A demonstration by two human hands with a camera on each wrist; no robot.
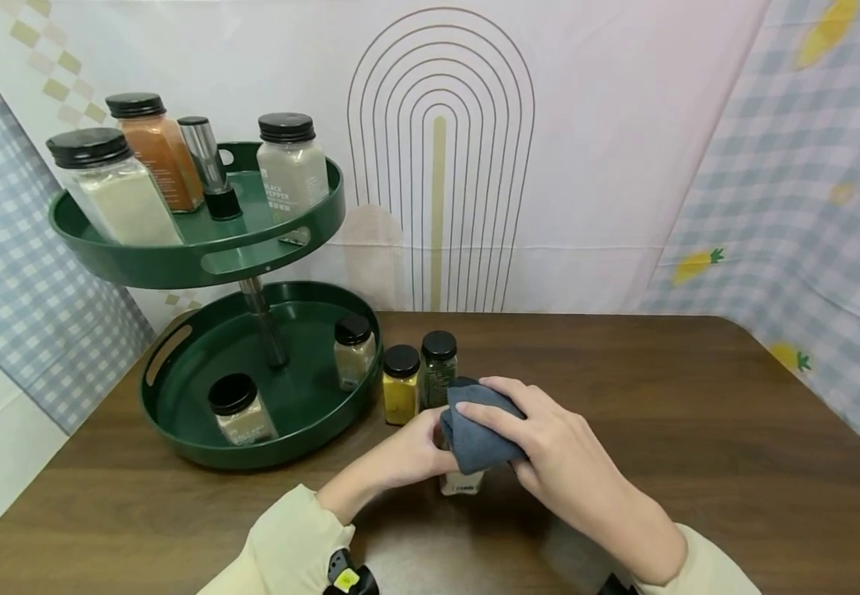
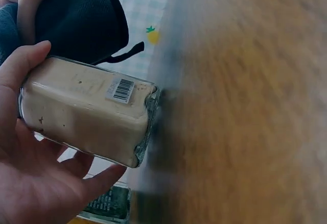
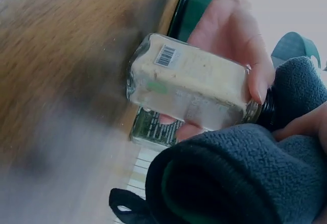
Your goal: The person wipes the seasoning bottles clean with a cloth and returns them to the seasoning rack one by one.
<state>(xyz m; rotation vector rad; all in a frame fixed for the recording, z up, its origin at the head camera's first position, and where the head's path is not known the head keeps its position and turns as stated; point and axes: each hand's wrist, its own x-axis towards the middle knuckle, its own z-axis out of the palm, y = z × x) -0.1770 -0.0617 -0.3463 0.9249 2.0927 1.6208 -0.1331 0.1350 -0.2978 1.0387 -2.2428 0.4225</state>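
Note:
My left hand (image 1: 420, 453) grips a square glass spice jar (image 2: 87, 112) of pale beige powder, fingers and thumb on its sides. A small barcode label (image 2: 121, 90) is on one side of the jar. My right hand (image 1: 559, 450) holds a folded blue-grey cloth (image 1: 480, 434) against the jar's top end. In the right wrist view, part of the black lid (image 3: 266, 114) shows beside the cloth; the rest is covered. Just behind the hands stand a jar of yellow powder (image 1: 400, 398) and a jar of dark green herbs (image 1: 439, 373).
At left stands a two-tier green rack (image 1: 251, 457). Its upper tray (image 1: 177, 263) bears large black-lidded jars and a silver cylinder (image 1: 206, 161). Two small jars, one at the front (image 1: 242, 413) and one at right (image 1: 353, 354), sit in the lower tray. A wooden table (image 1: 660, 397) extends to the right.

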